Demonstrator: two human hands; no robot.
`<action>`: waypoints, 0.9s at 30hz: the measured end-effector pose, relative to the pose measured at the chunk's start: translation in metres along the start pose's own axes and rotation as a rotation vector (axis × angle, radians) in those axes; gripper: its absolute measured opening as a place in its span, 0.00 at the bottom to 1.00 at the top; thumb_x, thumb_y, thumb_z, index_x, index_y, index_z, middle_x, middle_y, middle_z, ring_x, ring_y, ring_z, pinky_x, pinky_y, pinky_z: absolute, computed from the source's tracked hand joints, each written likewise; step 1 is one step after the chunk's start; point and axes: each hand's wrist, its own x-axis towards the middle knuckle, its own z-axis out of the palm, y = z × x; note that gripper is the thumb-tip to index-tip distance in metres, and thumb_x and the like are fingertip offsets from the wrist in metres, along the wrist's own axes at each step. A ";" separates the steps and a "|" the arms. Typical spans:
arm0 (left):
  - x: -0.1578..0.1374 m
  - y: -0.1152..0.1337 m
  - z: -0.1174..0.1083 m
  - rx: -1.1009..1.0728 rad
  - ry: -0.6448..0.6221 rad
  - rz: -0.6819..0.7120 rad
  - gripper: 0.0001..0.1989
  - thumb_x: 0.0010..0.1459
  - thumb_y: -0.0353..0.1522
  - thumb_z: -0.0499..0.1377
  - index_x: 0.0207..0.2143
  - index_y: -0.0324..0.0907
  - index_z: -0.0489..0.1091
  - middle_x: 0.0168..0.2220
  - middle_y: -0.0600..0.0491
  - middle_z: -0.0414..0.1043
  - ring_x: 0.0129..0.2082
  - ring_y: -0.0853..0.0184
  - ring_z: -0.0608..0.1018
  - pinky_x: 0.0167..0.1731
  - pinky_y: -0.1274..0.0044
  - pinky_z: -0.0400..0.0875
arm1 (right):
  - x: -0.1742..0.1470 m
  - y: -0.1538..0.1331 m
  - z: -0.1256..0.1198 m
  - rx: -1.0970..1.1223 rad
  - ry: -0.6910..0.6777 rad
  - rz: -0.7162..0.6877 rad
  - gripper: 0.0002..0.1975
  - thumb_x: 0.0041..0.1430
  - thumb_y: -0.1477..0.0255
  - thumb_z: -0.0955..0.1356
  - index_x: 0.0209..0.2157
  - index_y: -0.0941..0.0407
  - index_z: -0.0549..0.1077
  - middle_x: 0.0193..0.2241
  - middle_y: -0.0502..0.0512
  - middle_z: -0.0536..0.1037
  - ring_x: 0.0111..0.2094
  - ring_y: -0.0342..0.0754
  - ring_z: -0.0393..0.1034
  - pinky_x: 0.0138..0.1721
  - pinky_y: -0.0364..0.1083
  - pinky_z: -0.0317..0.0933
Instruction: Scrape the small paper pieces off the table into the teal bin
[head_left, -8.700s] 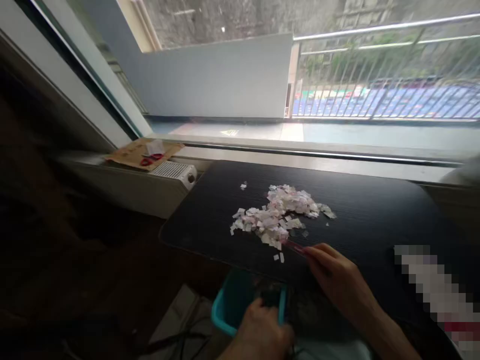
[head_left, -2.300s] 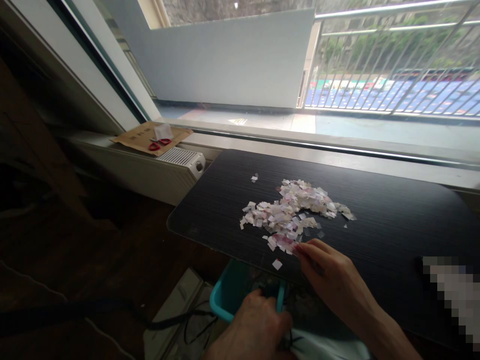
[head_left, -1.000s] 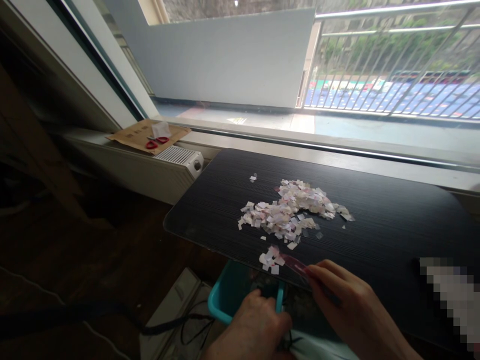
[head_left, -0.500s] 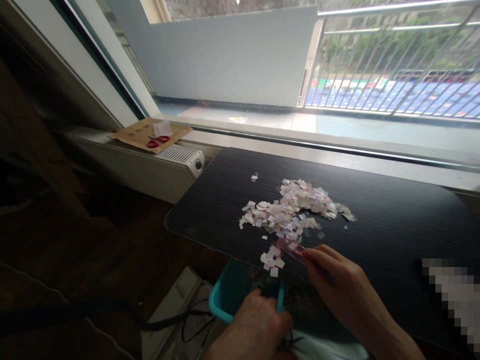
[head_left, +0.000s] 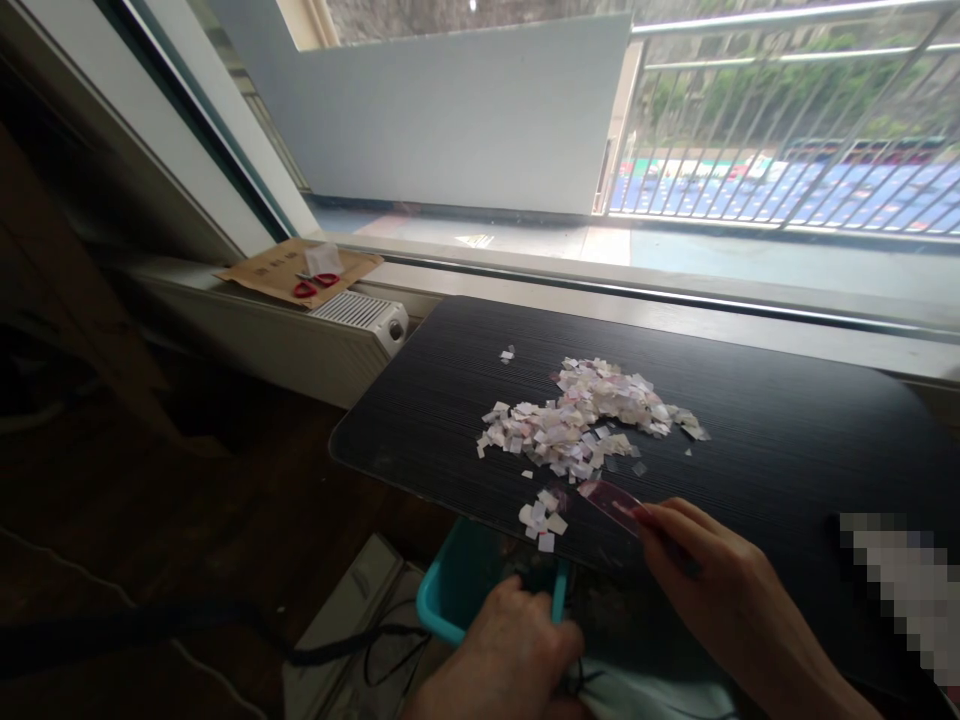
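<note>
My right hand (head_left: 709, 560) pinches the end of a clear pinkish plastic strip (head_left: 613, 502), whose far end rests at the near side of the scraps. A heap of small cut paper scraps (head_left: 570, 425), mostly white and pale pink, lies spread on the black table (head_left: 427, 400). Several more scraps (head_left: 541, 520) sit in a small group near the front edge. Below that edge my left hand (head_left: 510, 640) is closed over the near rim of a turquoise bin (head_left: 439, 620). Its fingertips are partly hidden, and the bin's contents are too dark to make out.
At the back left, red-handled scissors (head_left: 316, 284) lie on a brown envelope (head_left: 277, 268) over a radiator (head_left: 360, 325). A blurred-out object (head_left: 900, 590) is at the table's right. Cables (head_left: 345, 645) run across the floor at lower left.
My right hand has moved the plastic strip a little to the right, away from the small front group of scraps. My left hand stays at the bin.
</note>
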 end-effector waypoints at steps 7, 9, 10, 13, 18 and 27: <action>0.000 -0.003 0.007 -0.010 0.010 -0.004 0.15 0.51 0.44 0.66 0.34 0.42 0.74 0.31 0.50 0.74 0.34 0.57 0.77 0.43 0.68 0.65 | 0.003 -0.002 0.004 0.026 -0.066 -0.001 0.08 0.63 0.73 0.62 0.36 0.54 0.73 0.30 0.49 0.73 0.27 0.42 0.69 0.29 0.41 0.61; 0.001 -0.003 0.006 -0.008 -0.001 -0.008 0.15 0.50 0.43 0.67 0.34 0.42 0.74 0.31 0.50 0.74 0.35 0.57 0.77 0.43 0.68 0.65 | 0.003 -0.001 0.003 -0.011 -0.030 0.006 0.08 0.62 0.73 0.62 0.37 0.54 0.73 0.30 0.49 0.73 0.27 0.42 0.69 0.29 0.42 0.60; 0.001 -0.003 0.005 -0.006 -0.004 -0.012 0.14 0.50 0.42 0.67 0.34 0.42 0.74 0.32 0.50 0.74 0.35 0.57 0.77 0.43 0.68 0.65 | 0.002 0.000 0.002 -0.017 -0.019 0.005 0.07 0.62 0.73 0.62 0.37 0.54 0.73 0.30 0.49 0.73 0.27 0.42 0.69 0.30 0.42 0.61; 0.001 -0.002 0.001 -0.010 0.004 -0.012 0.14 0.51 0.42 0.67 0.34 0.43 0.74 0.32 0.50 0.74 0.35 0.57 0.77 0.43 0.68 0.65 | -0.001 -0.004 0.001 0.033 -0.035 -0.020 0.07 0.63 0.73 0.62 0.37 0.54 0.73 0.31 0.49 0.72 0.28 0.41 0.69 0.30 0.41 0.61; 0.002 0.000 0.001 -0.006 0.019 -0.004 0.14 0.51 0.42 0.67 0.34 0.42 0.73 0.32 0.50 0.74 0.34 0.57 0.76 0.41 0.68 0.66 | -0.006 -0.014 0.009 0.112 -0.158 -0.056 0.10 0.64 0.74 0.61 0.37 0.54 0.73 0.30 0.50 0.72 0.28 0.41 0.68 0.29 0.41 0.61; 0.002 0.000 0.001 0.011 0.002 0.008 0.14 0.51 0.43 0.66 0.34 0.42 0.73 0.31 0.50 0.74 0.32 0.57 0.76 0.40 0.68 0.67 | 0.000 -0.018 0.010 0.143 -0.161 -0.041 0.10 0.64 0.73 0.61 0.36 0.54 0.73 0.31 0.51 0.72 0.29 0.42 0.68 0.30 0.41 0.60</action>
